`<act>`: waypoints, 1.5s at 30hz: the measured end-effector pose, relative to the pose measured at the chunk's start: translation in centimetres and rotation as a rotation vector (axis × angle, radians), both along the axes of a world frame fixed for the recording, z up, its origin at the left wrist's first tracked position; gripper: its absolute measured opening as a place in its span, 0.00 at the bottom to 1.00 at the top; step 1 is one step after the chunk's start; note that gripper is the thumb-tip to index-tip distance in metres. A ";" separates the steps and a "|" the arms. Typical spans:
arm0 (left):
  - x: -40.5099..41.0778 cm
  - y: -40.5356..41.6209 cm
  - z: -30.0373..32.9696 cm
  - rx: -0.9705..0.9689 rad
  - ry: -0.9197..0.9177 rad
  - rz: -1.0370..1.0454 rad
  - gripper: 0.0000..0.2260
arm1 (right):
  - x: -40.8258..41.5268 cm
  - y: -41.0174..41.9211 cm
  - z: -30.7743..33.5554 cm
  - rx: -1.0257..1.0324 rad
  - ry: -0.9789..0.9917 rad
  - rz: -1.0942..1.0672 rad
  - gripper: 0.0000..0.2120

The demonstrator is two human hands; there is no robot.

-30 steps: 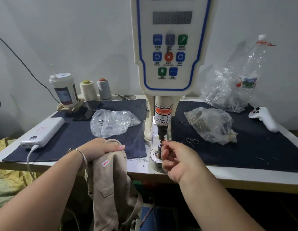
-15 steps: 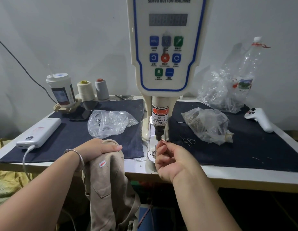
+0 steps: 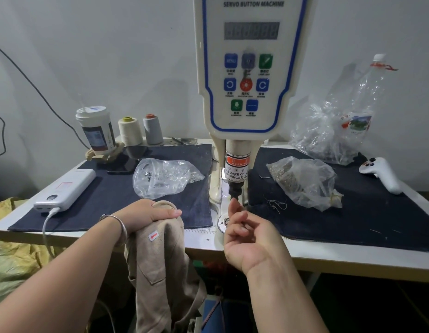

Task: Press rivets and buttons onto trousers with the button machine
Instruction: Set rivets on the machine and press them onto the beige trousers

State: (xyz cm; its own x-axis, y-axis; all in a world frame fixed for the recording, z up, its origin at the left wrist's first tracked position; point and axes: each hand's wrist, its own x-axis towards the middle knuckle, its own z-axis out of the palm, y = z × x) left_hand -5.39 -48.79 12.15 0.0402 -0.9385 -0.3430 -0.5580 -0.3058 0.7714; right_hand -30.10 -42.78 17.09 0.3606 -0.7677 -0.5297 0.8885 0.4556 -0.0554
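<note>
The right hand (image 3: 247,239) has turned palm-up, fingers loose and empty, under the punch (image 3: 235,191) at 12 o'clock, which could pinch it, while the left hand (image 3: 146,213) grips the trousers (image 3: 160,272).

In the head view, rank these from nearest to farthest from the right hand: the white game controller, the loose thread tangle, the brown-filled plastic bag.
Measured from the right hand:
1. Loose thread tangle, on the dark cloth just right of the press.
2. Brown-filled plastic bag, behind the tangle, farther right.
3. White game controller, near the table's far right edge.
</note>
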 end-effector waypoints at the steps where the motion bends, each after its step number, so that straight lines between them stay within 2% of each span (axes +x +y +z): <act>1: 0.0 0.0 0.0 0.002 -0.004 0.000 0.29 | 0.0 0.1 -0.1 -0.014 0.018 -0.001 0.07; 5: 0.0 -0.2 0.0 -0.001 -0.021 0.000 0.29 | -0.1 0.4 -0.4 -0.046 0.048 -0.012 0.06; 8: 0.0 -0.3 -0.1 -0.002 -0.029 0.016 0.29 | -0.2 0.8 -0.7 -0.094 0.039 -0.033 0.12; 11: 0.0 -0.3 -0.2 -0.002 -0.034 0.015 0.28 | 0.0 1.8 -1.0 -0.141 0.157 -0.092 0.11; 13: 0.1 -0.3 -0.3 -0.002 -0.042 0.006 0.26 | 0.4 2.6 -1.6 -0.163 0.361 -0.150 0.08; 15: 0.2 -0.3 -0.2 0.004 -0.036 -0.002 0.24 | 1.3 3.5 -2.1 -0.294 0.610 -0.187 0.09; 18: 0.1 -0.1 -0.1 0.002 -0.015 -0.017 0.21 | 4.1 3.8 -1.1 -0.733 0.964 -0.129 0.10; 20: 0.1 0.1 0.1 -0.011 0.010 -0.023 0.14 | 6.6 2.0 -0.1 -1.064 1.345 -0.133 0.08; 22: 0.1 0.1 0.0 -0.041 -0.006 -0.042 0.13 | 9.2 -1.3 0.7 -1.291 1.719 -0.163 0.09; 25: 0.3 0.0 -0.2 -0.042 0.038 -0.049 0.22 | 13.1 -7.4 1.1 -1.424 2.113 0.081 0.12; 27: 0.6 0.0 -0.6 -0.021 0.136 -0.042 0.21 | 15.4 -10.8 0.5 -1.440 2.358 0.288 0.13; 29: 0.8 -0.1 -0.8 -0.035 0.138 -0.063 0.19 | 17.0 -13.1 -0.2 -1.434 2.534 0.464 0.15; 32: 0.8 -0.7 -0.8 -0.056 0.069 -0.047 0.25 | 18.5 -15.2 -1.3 -1.390 2.659 0.671 0.16; 34: 0.8 -1.1 -0.8 -0.054 0.023 -0.053 0.24 | 19.1 -16.1 -1.8 -1.372 2.690 0.740 0.15; 38: 0.8 -1.3 -0.7 -0.049 -0.035 -0.064 0.15 | 20.0 -17.1 -2.4 -1.296 2.779 0.735 0.15; 42: 0.6 -1.2 -0.6 -0.029 -0.043 -0.063 0.14 | 20.2 -18.0 -2.5 -1.229 2.770 0.679 0.17; 45: 0.5 -1.1 -0.4 -0.018 -0.054 -0.059 0.15 | 20.4 -18.3 -2.5 -1.228 2.711 0.736 0.19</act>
State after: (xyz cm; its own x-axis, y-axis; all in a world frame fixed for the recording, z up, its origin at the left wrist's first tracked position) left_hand -4.85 -49.92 11.75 0.0022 -0.9458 -0.3247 -0.6154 -0.2572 0.7451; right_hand -9.71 -61.08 14.57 0.3790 -0.9226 0.0718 -0.9249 -0.3801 -0.0023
